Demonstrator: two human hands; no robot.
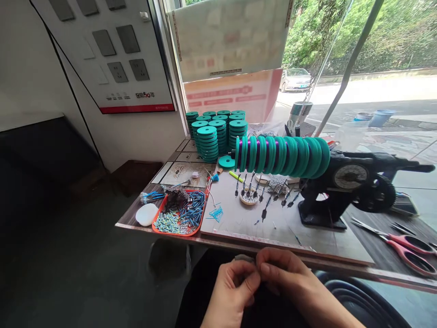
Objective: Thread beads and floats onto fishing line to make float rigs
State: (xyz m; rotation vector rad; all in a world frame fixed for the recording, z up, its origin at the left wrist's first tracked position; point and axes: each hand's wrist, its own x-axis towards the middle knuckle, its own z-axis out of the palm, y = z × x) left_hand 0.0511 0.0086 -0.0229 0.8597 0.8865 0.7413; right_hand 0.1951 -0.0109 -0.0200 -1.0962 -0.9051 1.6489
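Observation:
My left hand (237,284) and my right hand (287,275) meet fingertip to fingertip over my lap, just below the table's front edge. Both are closed in a pinch; whatever lies between the fingers is too small or hidden to make out. A bit of something greyish (244,258) shows behind the left fingers. Beyond my hands stands a black hand-cranked winding machine (341,182) with a dial. Its shaft carries a row of green spools (283,156) wound with purple thread, and several small dark pieces hang beneath them. A small round dish (248,203) of beads sits below.
An orange-red tray (201,226) of blue and green small parts stands at left, beside a white round lid (146,214). Stacked green spools (207,145) rise behind. Red-handled scissors (409,253) lie at right. A black basin (355,296) is under the table edge.

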